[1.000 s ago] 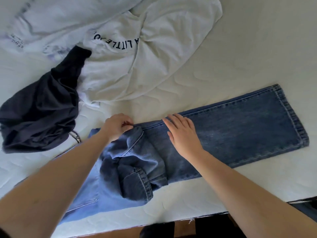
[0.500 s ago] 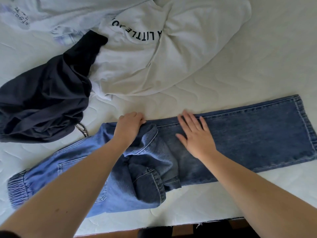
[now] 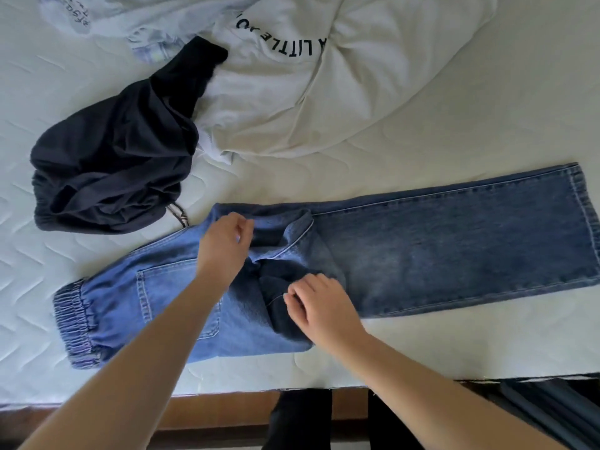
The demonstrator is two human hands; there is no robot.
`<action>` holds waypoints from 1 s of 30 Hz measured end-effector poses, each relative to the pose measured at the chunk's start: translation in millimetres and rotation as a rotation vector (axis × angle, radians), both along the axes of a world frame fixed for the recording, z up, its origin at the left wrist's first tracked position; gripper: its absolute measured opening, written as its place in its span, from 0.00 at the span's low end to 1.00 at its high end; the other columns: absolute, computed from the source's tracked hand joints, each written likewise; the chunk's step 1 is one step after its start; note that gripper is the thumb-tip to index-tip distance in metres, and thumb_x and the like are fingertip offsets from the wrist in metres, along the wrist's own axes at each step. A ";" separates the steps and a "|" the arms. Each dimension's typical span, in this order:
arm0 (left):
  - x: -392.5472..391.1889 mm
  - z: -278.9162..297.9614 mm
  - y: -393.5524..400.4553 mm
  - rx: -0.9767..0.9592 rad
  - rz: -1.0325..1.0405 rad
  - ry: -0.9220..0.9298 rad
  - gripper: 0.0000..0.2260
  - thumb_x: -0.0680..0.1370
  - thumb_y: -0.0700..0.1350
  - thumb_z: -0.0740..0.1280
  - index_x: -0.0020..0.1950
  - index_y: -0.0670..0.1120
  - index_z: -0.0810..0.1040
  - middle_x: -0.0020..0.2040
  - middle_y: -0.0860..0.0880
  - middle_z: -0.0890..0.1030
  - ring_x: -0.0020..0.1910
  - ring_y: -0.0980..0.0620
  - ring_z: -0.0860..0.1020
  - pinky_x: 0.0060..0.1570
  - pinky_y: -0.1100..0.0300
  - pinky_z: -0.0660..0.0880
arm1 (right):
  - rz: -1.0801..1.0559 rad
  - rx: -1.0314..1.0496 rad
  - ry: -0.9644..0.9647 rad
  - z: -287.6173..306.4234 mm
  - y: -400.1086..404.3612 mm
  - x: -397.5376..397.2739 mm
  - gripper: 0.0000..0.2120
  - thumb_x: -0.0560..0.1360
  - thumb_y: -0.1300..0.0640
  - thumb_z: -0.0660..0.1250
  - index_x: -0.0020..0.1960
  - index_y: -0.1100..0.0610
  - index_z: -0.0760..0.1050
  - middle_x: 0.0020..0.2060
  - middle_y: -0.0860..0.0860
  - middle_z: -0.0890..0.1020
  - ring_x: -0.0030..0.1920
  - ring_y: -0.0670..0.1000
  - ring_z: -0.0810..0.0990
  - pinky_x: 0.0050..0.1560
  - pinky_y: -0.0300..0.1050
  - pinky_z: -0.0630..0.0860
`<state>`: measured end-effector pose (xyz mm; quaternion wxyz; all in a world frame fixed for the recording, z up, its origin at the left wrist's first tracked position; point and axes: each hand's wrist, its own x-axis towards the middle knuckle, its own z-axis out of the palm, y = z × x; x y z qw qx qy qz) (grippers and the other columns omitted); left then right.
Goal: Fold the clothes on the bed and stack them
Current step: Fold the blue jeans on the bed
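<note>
Head view: blue denim jeans (image 3: 438, 241) lie flat near the white quilted bed (image 3: 487, 131) edge; left hand (image 3: 224, 245) pinches the bunched top fold, right hand (image 3: 319, 303) curls on the crumpled dark middle. Best flatten that bunch before folding. Dark navy garment (image 3: 110, 170) and white printed shirt (image 3: 308, 92) lie unfolded beyond, clear of the jeans.

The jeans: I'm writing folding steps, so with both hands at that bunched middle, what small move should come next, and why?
Probably pull the bunched fold flat. The jeans lie smooth along the leg, but the middle is rumpled. The left hand sits at its upper edge and the right hand at the dark lump, so both look placed to spread it out before folding.
</note>
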<state>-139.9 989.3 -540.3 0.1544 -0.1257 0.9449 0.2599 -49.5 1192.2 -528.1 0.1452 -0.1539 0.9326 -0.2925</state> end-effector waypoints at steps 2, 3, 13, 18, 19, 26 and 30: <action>26.2 -3.9 -9.3 -0.076 -0.026 -0.121 0.13 0.78 0.57 0.65 0.56 0.50 0.76 0.53 0.50 0.78 0.55 0.46 0.76 0.53 0.49 0.73 | -0.033 0.159 -0.122 -0.5 -21.6 18.6 0.20 0.77 0.41 0.60 0.60 0.55 0.75 0.50 0.52 0.79 0.50 0.55 0.77 0.48 0.52 0.75; 38.6 -7.1 -11.8 -0.127 -0.031 -0.193 0.18 0.77 0.58 0.67 0.62 0.50 0.74 0.60 0.48 0.74 0.62 0.44 0.72 0.58 0.45 0.71 | -0.088 0.230 -0.188 -2.0 -27.4 23.3 0.24 0.75 0.40 0.62 0.64 0.54 0.73 0.55 0.53 0.77 0.54 0.56 0.76 0.51 0.52 0.75; 66.5 3.2 16.2 0.186 -0.154 -0.130 0.28 0.73 0.51 0.74 0.70 0.52 0.68 0.66 0.51 0.67 0.65 0.51 0.68 0.67 0.57 0.64 | -0.123 0.102 -0.219 -8.4 3.9 17.0 0.08 0.76 0.51 0.66 0.50 0.56 0.71 0.44 0.50 0.79 0.50 0.54 0.77 0.54 0.46 0.66; 55.2 27.6 37.2 0.321 -0.236 -0.093 0.23 0.74 0.54 0.72 0.67 0.60 0.70 0.63 0.58 0.68 0.59 0.61 0.68 0.61 0.61 0.68 | -0.359 -0.136 -0.273 21.7 53.9 2.1 0.09 0.74 0.63 0.69 0.49 0.55 0.70 0.37 0.49 0.79 0.37 0.54 0.78 0.42 0.50 0.74; 52.0 31.3 43.3 0.299 -0.301 -0.084 0.21 0.75 0.54 0.72 0.67 0.60 0.72 0.63 0.57 0.69 0.60 0.60 0.68 0.63 0.59 0.67 | -0.397 -0.193 -0.322 27.0 66.6 -2.2 0.10 0.75 0.62 0.69 0.48 0.53 0.69 0.38 0.48 0.80 0.37 0.52 0.79 0.39 0.48 0.74; 14.5 60.1 124.0 0.291 -0.762 -0.101 0.26 0.73 0.62 0.67 0.65 0.49 0.77 0.66 0.51 0.76 0.69 0.53 0.69 0.69 0.56 0.56 | -0.713 -0.459 -0.404 61.9 131.0 -32.4 0.13 0.69 0.56 0.73 0.46 0.43 0.73 0.38 0.39 0.81 0.40 0.38 0.79 0.37 0.32 0.73; -5.0 70.4 172.3 0.378 -0.710 -0.302 0.15 0.73 0.57 0.71 0.57 0.57 0.76 0.45 0.62 0.79 0.46 0.65 0.76 0.47 0.65 0.70 | -0.739 -0.549 -0.486 72.7 173.5 -48.3 0.14 0.68 0.53 0.75 0.48 0.41 0.74 0.41 0.40 0.83 0.40 0.40 0.81 0.40 0.43 0.79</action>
